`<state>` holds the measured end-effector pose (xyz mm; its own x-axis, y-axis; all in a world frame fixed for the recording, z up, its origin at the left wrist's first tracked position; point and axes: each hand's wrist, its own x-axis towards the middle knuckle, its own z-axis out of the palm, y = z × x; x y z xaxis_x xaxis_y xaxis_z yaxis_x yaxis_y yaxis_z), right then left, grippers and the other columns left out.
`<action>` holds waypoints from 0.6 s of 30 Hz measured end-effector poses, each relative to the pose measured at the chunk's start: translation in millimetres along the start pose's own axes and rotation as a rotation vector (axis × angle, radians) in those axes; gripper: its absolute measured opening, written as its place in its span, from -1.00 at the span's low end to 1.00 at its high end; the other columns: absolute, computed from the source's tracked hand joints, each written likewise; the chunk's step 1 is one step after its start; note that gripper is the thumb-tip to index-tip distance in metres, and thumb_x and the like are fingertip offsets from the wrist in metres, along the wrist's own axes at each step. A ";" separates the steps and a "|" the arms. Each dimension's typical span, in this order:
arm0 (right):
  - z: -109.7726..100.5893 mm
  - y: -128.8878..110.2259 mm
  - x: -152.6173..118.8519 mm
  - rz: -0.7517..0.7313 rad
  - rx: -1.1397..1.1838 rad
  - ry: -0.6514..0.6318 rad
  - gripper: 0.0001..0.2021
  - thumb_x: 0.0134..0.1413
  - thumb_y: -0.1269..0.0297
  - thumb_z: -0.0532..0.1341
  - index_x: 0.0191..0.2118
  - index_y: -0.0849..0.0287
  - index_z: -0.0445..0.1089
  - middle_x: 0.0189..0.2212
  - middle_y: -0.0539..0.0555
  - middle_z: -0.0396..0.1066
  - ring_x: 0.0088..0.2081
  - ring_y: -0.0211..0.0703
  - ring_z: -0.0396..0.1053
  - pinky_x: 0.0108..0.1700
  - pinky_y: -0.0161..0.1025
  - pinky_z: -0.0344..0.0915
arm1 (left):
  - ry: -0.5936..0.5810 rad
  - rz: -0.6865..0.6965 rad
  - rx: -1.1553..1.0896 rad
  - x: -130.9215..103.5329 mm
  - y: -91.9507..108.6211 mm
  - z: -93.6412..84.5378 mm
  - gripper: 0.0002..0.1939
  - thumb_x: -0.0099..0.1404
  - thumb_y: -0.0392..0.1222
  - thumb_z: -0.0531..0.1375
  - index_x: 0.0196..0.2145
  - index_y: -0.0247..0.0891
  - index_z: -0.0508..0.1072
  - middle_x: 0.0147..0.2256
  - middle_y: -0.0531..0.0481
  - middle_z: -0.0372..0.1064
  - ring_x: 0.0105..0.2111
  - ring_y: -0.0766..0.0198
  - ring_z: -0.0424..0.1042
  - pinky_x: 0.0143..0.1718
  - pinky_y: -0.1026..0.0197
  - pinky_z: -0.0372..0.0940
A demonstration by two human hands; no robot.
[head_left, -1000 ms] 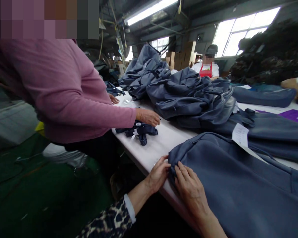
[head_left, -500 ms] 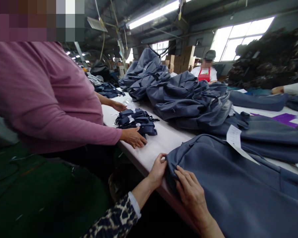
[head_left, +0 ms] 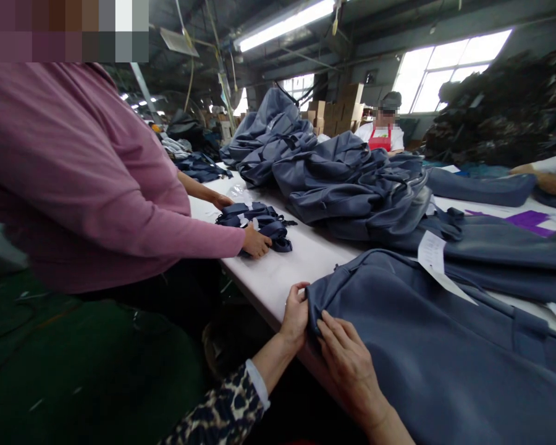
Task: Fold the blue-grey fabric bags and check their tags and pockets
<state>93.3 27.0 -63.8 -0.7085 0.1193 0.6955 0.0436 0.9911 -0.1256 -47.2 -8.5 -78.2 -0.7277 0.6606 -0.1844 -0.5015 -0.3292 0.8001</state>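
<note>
A large dark blue bag (head_left: 412, 334) lies flat along the near side of the table, with a white paper tag (head_left: 432, 253) on its upper edge. My left hand (head_left: 295, 316) grips the bag's rounded left end, thumb and fingers closed at its edge. Just to the right, my right hand (head_left: 347, 361) has its fingers bent over the same end, holding the fabric; its thumb is hidden. The two hands are close together at the table's front edge.
A co-worker in a pink top (head_left: 134, 204) stands at the left, both hands at a bundle of dark straps (head_left: 278, 232). More blue bags (head_left: 343, 185) are heaped on the white table (head_left: 278, 278). Another person in a red apron (head_left: 380, 139) is beyond them.
The co-worker's near hand has moved up and back onto the strap bundle. My hands and the bag's end have shifted slightly left in view, with the same hold.
</note>
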 end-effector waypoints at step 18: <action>8.1 -14.7 -21.8 -0.035 -0.183 -0.171 -0.43 0.13 0.60 0.06 0.29 0.34 0.16 0.26 0.27 0.20 0.21 0.05 0.23 0.17 -0.09 0.36 | -0.047 -0.096 0.375 6.0 29.3 -30.5 -0.52 -0.02 -0.02 0.38 -0.22 -0.24 0.28 -0.43 0.06 0.39 -0.53 0.32 0.39 -0.52 0.31 0.23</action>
<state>102.4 9.3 -82.9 -0.8201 0.0888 0.5652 0.1327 0.9905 0.0369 -80.5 -34.8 -73.3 -0.6594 0.7094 -0.2489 -0.3541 -0.0010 0.9352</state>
